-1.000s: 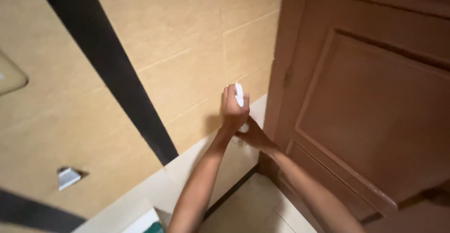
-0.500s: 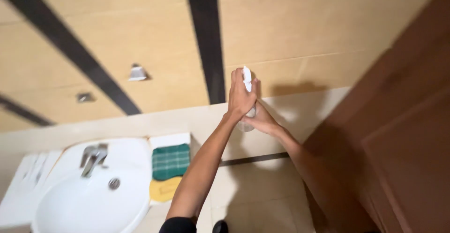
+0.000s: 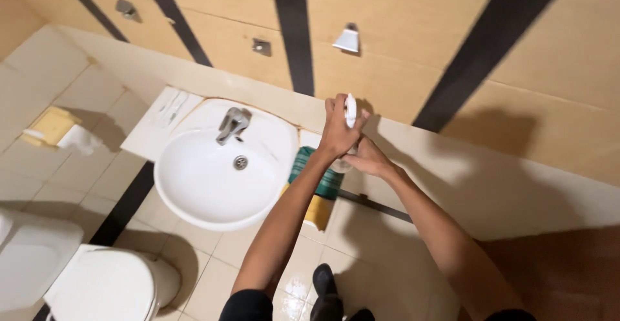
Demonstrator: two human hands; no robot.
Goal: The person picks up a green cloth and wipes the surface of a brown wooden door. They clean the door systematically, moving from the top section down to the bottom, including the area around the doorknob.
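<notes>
Bathroom seen from above: tan tiled wall [image 3: 400,69] w/ dark stripes. Toilet [image 3: 103,282] near left; sink [image 3: 219,172] centre-left, green cloth [image 3: 318,177] just right of it. Left hand [image 3: 339,130] wrapped round a white spray bottle [image 3: 350,110]; right hand [image 3: 367,159] cups its base. Bottle likely light, stiff plastic, slick if wet; best gripped at neck. Body mostly hidden by fingers.

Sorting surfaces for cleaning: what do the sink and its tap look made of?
The sink looks like glazed white ceramic: smooth, evenly glossy, thick rounded rim. The tap looks like chrome-plated metal: silvery with bright reflections, though plated plastic cannot be ruled out.
</notes>
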